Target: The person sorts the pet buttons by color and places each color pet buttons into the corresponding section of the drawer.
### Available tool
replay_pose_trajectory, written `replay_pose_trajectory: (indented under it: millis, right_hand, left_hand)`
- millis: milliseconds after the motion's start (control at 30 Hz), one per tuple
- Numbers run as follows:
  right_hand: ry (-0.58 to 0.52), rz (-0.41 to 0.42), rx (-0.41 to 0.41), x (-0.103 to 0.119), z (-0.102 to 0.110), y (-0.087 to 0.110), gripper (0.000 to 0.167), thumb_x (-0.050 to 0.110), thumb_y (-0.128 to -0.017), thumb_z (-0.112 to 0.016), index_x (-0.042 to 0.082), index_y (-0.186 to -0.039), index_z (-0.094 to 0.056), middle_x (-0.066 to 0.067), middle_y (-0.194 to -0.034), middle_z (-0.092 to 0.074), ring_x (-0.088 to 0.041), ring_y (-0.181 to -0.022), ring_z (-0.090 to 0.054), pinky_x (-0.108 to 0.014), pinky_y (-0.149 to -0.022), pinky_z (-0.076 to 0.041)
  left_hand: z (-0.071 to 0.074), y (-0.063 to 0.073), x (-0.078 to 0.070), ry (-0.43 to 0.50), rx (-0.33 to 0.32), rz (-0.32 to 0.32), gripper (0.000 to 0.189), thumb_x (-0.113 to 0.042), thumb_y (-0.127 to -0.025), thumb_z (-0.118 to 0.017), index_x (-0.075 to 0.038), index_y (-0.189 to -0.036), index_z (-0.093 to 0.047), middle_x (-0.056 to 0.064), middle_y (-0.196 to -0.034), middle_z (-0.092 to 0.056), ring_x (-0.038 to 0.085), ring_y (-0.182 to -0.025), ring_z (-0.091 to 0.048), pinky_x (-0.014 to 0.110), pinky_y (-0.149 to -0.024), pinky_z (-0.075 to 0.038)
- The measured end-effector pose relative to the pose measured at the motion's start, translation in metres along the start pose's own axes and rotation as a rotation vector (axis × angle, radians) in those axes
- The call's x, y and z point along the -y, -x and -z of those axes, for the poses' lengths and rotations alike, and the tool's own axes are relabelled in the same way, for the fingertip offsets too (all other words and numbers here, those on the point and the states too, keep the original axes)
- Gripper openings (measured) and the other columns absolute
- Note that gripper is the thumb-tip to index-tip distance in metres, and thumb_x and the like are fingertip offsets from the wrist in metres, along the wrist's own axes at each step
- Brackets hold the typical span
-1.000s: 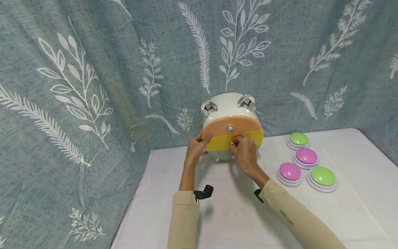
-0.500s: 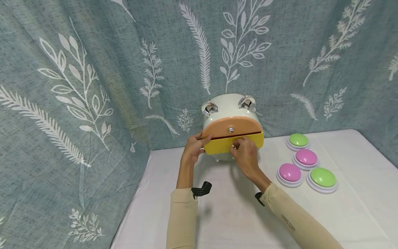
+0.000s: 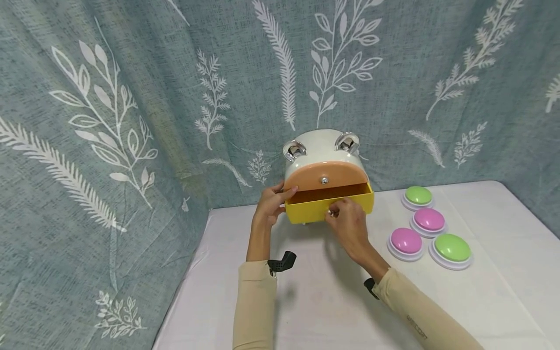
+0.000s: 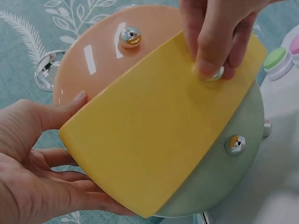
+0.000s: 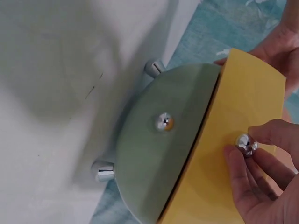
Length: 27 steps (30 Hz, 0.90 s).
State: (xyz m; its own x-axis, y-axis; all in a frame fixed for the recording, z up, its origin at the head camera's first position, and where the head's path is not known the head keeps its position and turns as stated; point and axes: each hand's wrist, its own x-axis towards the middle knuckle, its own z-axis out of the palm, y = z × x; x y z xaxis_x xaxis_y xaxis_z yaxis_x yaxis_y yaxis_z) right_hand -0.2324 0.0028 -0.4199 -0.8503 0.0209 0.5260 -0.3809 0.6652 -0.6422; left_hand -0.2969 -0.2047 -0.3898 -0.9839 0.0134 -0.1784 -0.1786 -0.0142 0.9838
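Observation:
A small rounded cabinet (image 3: 321, 142) with a white shell and two silver ears stands at the back of the table. Its yellow middle drawer (image 3: 306, 210) is pulled partway out, and the reddish-brown inside shows. My right hand (image 3: 350, 223) pinches that drawer's silver knob (image 5: 246, 143) between thumb and fingers. My left hand (image 3: 269, 206) grips the cabinet's left side, thumb at the edge of the orange top drawer (image 3: 306, 180), fingers spread along the side. A green bottom drawer (image 5: 154, 140) with its own knob is closed.
Several round push buttons lie to the right, among them a green button (image 3: 452, 248) and a pink button (image 3: 406, 240). A white cloth covers the table (image 3: 323, 301). A patterned blue-green curtain (image 3: 245, 97) hangs close behind the cabinet.
The yellow drawer has slid out of the cabinet toward me, from closed to partly open, with my right hand drawing its knob. My left hand has stayed at the cabinet's side.

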Motion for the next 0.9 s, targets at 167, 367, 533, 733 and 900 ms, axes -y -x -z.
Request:
replay_pose_trajectory:
  millis: [167,367,533,733,900]
  right_hand:
    - [0.025,0.032,0.016,0.002,0.009,0.012,0.009,0.004,-0.084,-0.080,-0.004,-0.087,-0.080,-0.013,-0.084,-0.073,-0.024,-0.077,-0.067,-0.038,-0.070,-0.058]
    - [0.053,0.062,0.020,0.003,0.014,0.025,0.007,0.003,-0.083,-0.083,-0.002,-0.084,-0.080,-0.011,-0.081,-0.071,-0.022,-0.076,-0.064,-0.036,-0.069,-0.055]
    - [0.065,0.051,0.037,0.007,0.019,0.031,0.007,0.004,-0.083,-0.084,-0.002,-0.085,-0.080,-0.010,-0.081,-0.069,-0.019,-0.074,-0.062,-0.033,-0.068,-0.056]
    - [0.092,0.052,0.059,0.013,0.021,0.037,0.010,0.006,-0.083,-0.086,-0.001,-0.087,-0.080,-0.009,-0.083,-0.068,-0.017,-0.074,-0.063,-0.032,-0.068,-0.059]
    - [0.112,0.033,0.076,0.016,0.022,0.039,0.011,0.008,-0.084,-0.086,0.000,-0.089,-0.081,-0.009,-0.085,-0.069,-0.017,-0.075,-0.065,-0.033,-0.069,-0.061]
  left_hand:
    - [0.000,0.000,0.000,0.006,0.009,-0.002,0.078,-0.021,-0.099,-0.074,-0.010,-0.164,-0.033,0.018,-0.154,-0.054,0.031,-0.133,-0.058,0.024,-0.074,-0.056]
    - [0.000,0.000,0.001,0.015,0.018,0.004,0.079,-0.021,-0.099,-0.073,-0.010,-0.165,-0.030,0.018,-0.157,-0.051,0.031,-0.132,-0.057,0.024,-0.072,-0.058]
    - [-0.002,0.001,0.001,0.007,0.011,0.008,0.080,-0.022,-0.099,-0.074,-0.011,-0.165,-0.030,0.016,-0.158,-0.049,0.031,-0.142,-0.052,0.029,-0.085,-0.057]
    - [-0.006,0.002,0.000,-0.017,-0.022,0.017,0.081,-0.023,-0.097,-0.077,-0.012,-0.164,-0.034,0.014,-0.162,-0.047,0.029,-0.149,-0.047,0.047,-0.117,-0.047]
    - [-0.007,0.002,-0.002,-0.030,-0.040,0.023,0.080,-0.023,-0.096,-0.078,-0.011,-0.163,-0.036,0.012,-0.167,-0.041,0.029,-0.151,-0.046,0.049,-0.121,-0.044]
